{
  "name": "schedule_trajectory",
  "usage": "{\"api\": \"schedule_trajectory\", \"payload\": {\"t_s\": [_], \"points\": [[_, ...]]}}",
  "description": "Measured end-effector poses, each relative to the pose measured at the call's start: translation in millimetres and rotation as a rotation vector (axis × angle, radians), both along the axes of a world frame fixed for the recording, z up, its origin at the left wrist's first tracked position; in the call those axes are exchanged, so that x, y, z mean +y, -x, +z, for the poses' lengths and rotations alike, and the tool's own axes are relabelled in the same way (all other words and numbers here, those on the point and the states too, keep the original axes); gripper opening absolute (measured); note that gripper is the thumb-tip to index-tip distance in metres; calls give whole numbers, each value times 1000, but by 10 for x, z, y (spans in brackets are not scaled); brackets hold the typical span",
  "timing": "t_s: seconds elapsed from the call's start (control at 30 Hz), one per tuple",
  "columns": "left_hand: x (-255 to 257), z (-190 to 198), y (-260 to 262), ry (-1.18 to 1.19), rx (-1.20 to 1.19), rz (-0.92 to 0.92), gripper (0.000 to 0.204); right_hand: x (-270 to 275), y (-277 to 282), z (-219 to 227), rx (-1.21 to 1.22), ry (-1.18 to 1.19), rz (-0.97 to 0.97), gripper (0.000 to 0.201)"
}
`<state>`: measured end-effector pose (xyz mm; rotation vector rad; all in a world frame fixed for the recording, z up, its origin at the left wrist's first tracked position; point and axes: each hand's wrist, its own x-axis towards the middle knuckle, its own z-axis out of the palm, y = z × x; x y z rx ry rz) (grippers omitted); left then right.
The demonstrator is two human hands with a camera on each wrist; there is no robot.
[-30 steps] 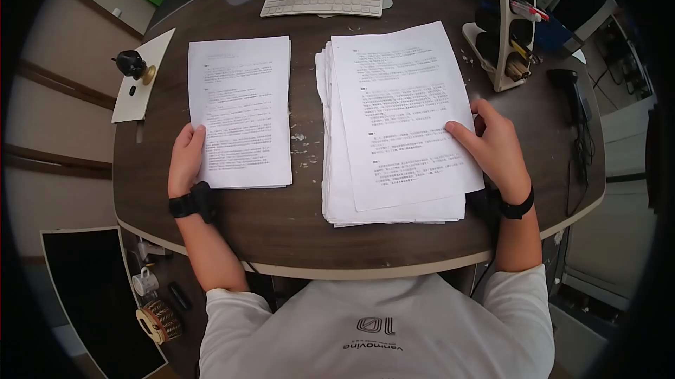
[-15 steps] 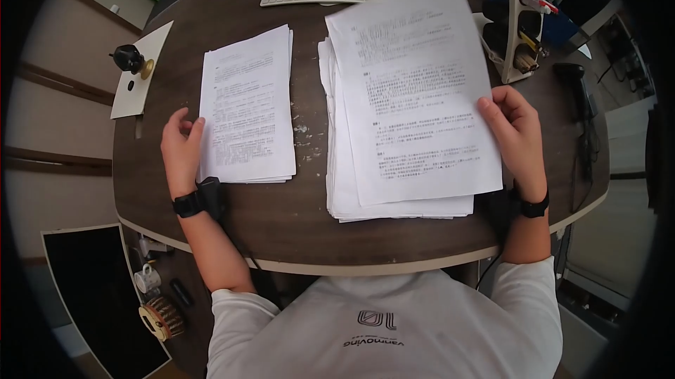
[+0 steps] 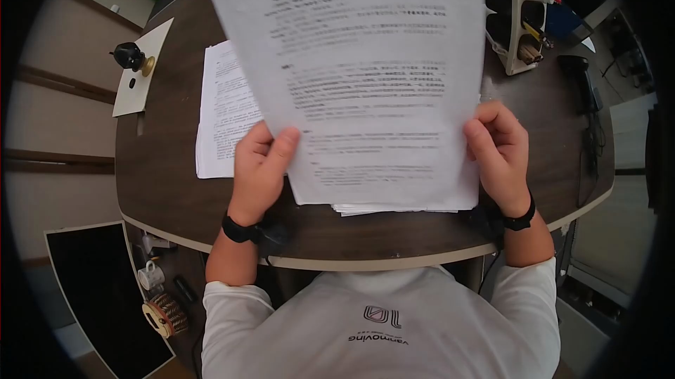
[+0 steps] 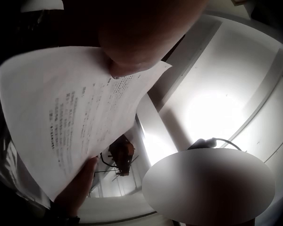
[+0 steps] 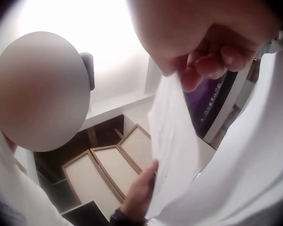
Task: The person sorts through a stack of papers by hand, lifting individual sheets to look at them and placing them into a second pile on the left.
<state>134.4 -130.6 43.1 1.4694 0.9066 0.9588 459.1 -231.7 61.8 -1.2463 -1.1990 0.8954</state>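
A printed sheet of paper [image 3: 373, 98] is held up over the desk, its top edge leaning away. My left hand [image 3: 261, 164] pinches its left edge, thumb on the printed face. On the opposite edge my right hand [image 3: 503, 154] pinches it between thumb and curled fingers. Both hands also show on the sheet [image 4: 80, 108] in the left wrist view. Below the raised sheet, the near edge of a paper stack [image 3: 404, 211] peeks out; the rest is hidden. Further left lies a second pile of printed pages [image 3: 221, 112], partly covered by the sheet and my left hand.
At the right stands a white pen holder [image 3: 517, 20] with pens, beside a black handheld device with a cord [image 3: 582, 87]. A white board [image 3: 144, 69] bearing a small black figure [image 3: 129, 57] lies at the left. The desk's pale front edge [image 3: 394, 264] curves toward my body.
My right hand has lifted the top sheet off the right stack and brought it up and left. The left hand has left the left pile, moved right and gripped the sheet's other edge.
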Motion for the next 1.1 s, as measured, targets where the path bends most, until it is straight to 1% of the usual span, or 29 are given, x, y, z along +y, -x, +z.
{"api": "schedule_trajectory", "payload": {"t_s": [0.03,0.07,0.1,0.13,0.2,0.23,0.27,0.33,0.37,0.43,0.47,0.53,0.57,0.63,0.67,0.73,0.77,0.83,0.97,1.03,1.1], "points": [[51,11,10,67,-159,84,33,18,-4,-5,1,-3,3,9],[143,-1,74,91,-233,147,32,52,-14,-8,-23,-53,-40,11],[257,13,191,107,-248,192,32,93,-29,-8,-48,-105,-83,12],[370,36,353,122,-263,235,31,132,-80,-33,-50,-110,-80,12],[576,67,784,140,-104,263,29,208,-240,-107,-283,-44,-245,16],[635,88,961,155,-44,305,29,234,-276,-81,-362,-5,-293,18],[669,120,1061,167,-13,339,29,265,-309,-51,-409,55,-300,24],[757,47,1279,185,129,403,29,280,-379,-9,-554,219,-287,33],[783,6,1322,183,131,400,29,278,-395,-26,-551,218,-290,33],[831,-94,1379,190,264,404,29,281,-415,-87,-687,263,-220,40],[866,-162,1422,189,266,401,29,280,-420,-116,-685,264,-223,40],[920,-268,1487,142,387,391,30,274,-431,-150,-637,228,-152,41],[933,-284,1497,141,386,389,30,272,-439,-150,-638,229,-153,41],[949,-292,1498,17,663,423,31,272,-430,-152,-589,229,-144,40],[956,-301,1494,16,665,421,31,272,-425,-151,-586,231,-146,40],[954,-306,1472,-116,792,480,32,268,-415,-140,-572,233,-147,37],[944,-282,1445,-117,792,478,32,265,-416,-134,-571,233,-149,37],[918,-218,1377,-160,889,547,33,259,-420,-123,-539,241,-161,34],[910,-212,1379,-171,853,577,33,227,-399,-65,-523,237,-171,30],[902,-183,1363,-200,929,595,37,226,-396,-51,-548,207,-180,29],[911,-197,1367,-194,922,589,38,213,-407,-42,-535,208,-182,29]]}}
